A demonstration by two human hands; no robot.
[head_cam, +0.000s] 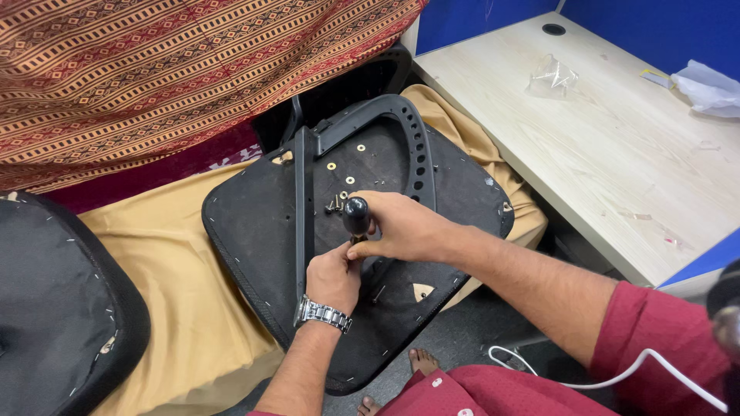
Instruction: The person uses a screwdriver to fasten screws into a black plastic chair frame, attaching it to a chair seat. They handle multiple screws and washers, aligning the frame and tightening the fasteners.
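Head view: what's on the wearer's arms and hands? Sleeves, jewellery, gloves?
Both hands are bare, no gloves. The left hand has a silver metal link wristwatch on its wrist, and no sleeve shows on that forearm. The right hand has a bare forearm, with a dark red sleeve pushed up near the elbow. No rings visible.

Clear crumpled plastic bag — on desk, far up-right of fingers | white plastic bag — desk's right edge | yellow-edged label beside it

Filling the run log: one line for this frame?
right hand: grips screwdriver | left hand: steadies its shaft | seat base: upturned, armrest bracket on it | loose screws nearby
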